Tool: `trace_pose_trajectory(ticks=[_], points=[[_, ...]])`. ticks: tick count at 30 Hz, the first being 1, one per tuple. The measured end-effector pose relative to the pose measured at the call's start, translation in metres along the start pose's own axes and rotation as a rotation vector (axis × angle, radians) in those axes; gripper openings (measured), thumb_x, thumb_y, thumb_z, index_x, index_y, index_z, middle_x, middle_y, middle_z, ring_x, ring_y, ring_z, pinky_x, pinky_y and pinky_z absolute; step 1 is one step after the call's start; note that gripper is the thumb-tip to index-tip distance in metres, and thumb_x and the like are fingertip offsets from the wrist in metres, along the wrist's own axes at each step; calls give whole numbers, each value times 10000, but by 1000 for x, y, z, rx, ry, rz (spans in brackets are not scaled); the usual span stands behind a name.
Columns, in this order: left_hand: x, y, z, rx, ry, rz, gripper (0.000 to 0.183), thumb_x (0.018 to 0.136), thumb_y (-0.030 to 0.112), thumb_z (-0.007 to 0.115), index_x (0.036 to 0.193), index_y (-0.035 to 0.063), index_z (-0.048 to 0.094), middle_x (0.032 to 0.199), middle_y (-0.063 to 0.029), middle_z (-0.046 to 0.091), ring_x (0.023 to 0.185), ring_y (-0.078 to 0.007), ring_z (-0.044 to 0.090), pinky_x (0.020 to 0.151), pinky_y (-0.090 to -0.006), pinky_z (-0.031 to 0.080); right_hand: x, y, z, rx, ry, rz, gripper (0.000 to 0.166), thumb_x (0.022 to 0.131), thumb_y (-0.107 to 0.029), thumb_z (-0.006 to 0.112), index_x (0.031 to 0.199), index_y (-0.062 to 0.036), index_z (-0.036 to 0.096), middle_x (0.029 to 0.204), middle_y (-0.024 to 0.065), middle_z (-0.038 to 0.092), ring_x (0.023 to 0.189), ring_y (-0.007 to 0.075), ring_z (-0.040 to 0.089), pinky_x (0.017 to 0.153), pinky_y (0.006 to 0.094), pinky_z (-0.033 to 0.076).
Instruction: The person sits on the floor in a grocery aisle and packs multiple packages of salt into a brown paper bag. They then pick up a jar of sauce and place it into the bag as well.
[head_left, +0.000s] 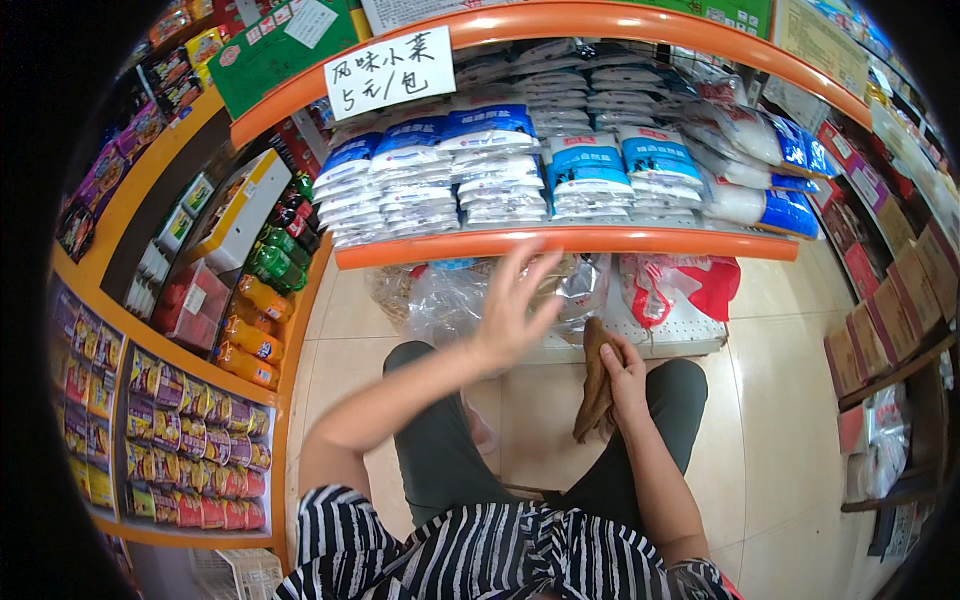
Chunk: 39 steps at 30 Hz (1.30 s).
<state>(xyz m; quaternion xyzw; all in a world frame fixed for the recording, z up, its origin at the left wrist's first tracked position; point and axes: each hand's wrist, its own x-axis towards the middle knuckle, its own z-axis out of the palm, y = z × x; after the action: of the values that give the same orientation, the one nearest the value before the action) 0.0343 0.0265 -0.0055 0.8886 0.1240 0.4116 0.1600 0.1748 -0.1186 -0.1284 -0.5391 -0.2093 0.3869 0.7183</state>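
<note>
My right hand (628, 379) grips a folded brown cloth (595, 382) that hangs down between my knees. Blurred by motion, my left hand (517, 311) is raised with its fingers spread and nothing in it, just below the orange front edge (570, 241) of a shelf. On that shelf lie stacked white-and-blue packets (412, 142) and light-blue packets (589, 165) of salt. Larger clear-and-blue bags (757, 206) are piled at the right end. Behind my left hand, partly hidden, a clear plastic bag (446, 300) rests on the low bottom shelf.
Red-and-clear plastic bags (675, 285) sit on the perforated bottom shelf (701, 337). Orange drink bottles (251, 337), green bottles (277, 262) and instant noodle cups (199, 435) fill the left shelving. Cardboard boxes (892, 307) line the right. A handwritten price card (390, 73) hangs from the upper orange rail (540, 19).
</note>
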Motion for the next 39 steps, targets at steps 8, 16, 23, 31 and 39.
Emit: trace_pose_trajectory(ticks=[8,16,23,31,39], points=[[-117,47,87,-1711,67,-1176,524,983,486,364,1375,139,375,1349,-44,445,1249,-195,407,1052,-356,301,-19,33,28,-659,-25,-553,287,844,-141,644,1079,-7,547,1124,196,501,1058,333,499,921,370,403],[-130,14,64,-1874,125,-1206,512,973,517,357,1324,150,428,1279,-23,507,1201,-204,466,1034,-384,346,-33,57,49,-787,-186,-540,468,852,-158,619,1284,-54,474,1265,235,478,1157,400,478,976,424,396],[-176,-14,57,-1557,-50,-1222,622,937,574,396,1331,95,443,1307,-41,491,1234,-246,444,1019,-407,341,8,-3,51,-914,-28,-733,300,860,-88,601,1152,-26,559,1092,192,588,1029,376,556,918,395,434],[-191,-19,70,-1418,-172,-1293,365,913,309,572,1199,83,557,1104,-98,626,965,-194,633,795,-307,491,86,-68,37,-1327,306,-982,308,826,-99,618,1124,-32,578,1266,204,482,1067,394,543,869,420,472],[-209,-31,81,-1362,-99,-1397,333,877,265,639,1130,63,564,971,-75,628,839,-173,637,733,-274,494,76,-22,189,-1388,-229,-1261,422,700,-6,587,1116,-68,556,1250,95,527,934,307,577,761,390,505]])
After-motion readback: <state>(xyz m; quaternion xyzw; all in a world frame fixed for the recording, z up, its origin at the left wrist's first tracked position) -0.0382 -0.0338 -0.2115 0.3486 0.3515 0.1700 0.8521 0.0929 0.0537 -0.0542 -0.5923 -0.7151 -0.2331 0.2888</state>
